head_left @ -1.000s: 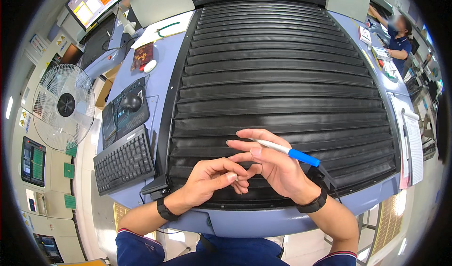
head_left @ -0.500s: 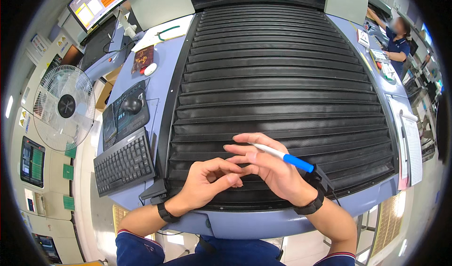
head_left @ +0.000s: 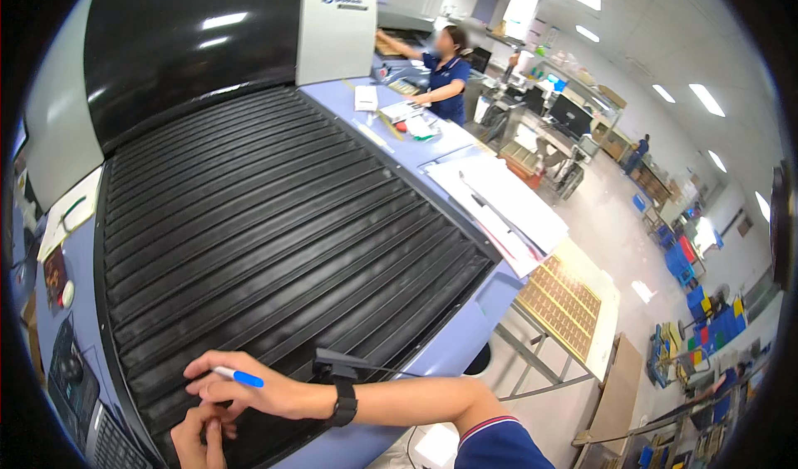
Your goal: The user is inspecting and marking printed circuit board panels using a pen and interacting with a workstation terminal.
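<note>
My right hand (head_left: 249,388) rests on the black ribbed cover (head_left: 274,228) of a machine and holds a white pen with a blue cap (head_left: 237,377) between its fingers. A black watch sits on that wrist. My left hand (head_left: 199,436) is at the lower edge, fingers curled and touching the fingers of my right hand. It holds nothing I can make out.
White papers (head_left: 499,203) lie on the blue machine edge to the right. A tray of small brown parts (head_left: 565,303) stands beside it. A person in dark blue (head_left: 440,74) works at the far end. A keyboard (head_left: 112,448) sits at lower left.
The view has swung to the right, so the hands now sit at the lower left and the factory floor shows. Both hands stay together with the pen in the right.
</note>
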A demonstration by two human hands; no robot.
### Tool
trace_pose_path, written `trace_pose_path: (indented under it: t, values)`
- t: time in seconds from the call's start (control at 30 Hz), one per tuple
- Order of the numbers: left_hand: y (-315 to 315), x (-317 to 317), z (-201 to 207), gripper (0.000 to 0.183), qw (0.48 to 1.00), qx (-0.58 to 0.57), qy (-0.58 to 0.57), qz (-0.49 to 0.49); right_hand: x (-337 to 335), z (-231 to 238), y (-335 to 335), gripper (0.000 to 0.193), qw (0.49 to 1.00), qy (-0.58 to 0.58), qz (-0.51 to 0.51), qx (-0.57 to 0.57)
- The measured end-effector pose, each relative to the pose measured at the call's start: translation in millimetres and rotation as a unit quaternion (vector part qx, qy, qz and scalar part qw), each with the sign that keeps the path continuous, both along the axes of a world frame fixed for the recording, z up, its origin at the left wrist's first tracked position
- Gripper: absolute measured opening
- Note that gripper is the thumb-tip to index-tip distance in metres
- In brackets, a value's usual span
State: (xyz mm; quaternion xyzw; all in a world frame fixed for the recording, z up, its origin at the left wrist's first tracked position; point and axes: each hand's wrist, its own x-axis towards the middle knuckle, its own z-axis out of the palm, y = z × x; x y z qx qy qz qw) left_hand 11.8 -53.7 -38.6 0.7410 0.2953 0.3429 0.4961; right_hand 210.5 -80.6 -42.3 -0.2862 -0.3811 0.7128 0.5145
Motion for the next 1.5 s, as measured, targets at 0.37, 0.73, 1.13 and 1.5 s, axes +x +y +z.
trace_pose_path:
  t: [0.37,0.73,1.13,1.5]
  values:
    - [-2.4,1.0,42.3,0.015,0.979,-0.011,0.161,-0.126,18.0,6.6,4.0,0.058,0.987,0.084,0.080,-0.115]
    - [-2.0,-1.0,41.5,0.012,0.966,0.124,0.175,-0.143,14.8,-8.5,9.6,0.055,0.987,0.102,0.080,-0.095]
    - [-2.2,-5.1,31.5,0.012,0.974,0.117,0.166,-0.102,19.0,2.7,6.2,0.054,0.992,0.103,0.064,-0.044]
    - [-5.1,-5.5,34.7,0.018,0.981,0.113,0.126,-0.098,14.6,2.1,5.1,0.050,0.991,0.108,0.037,-0.065]
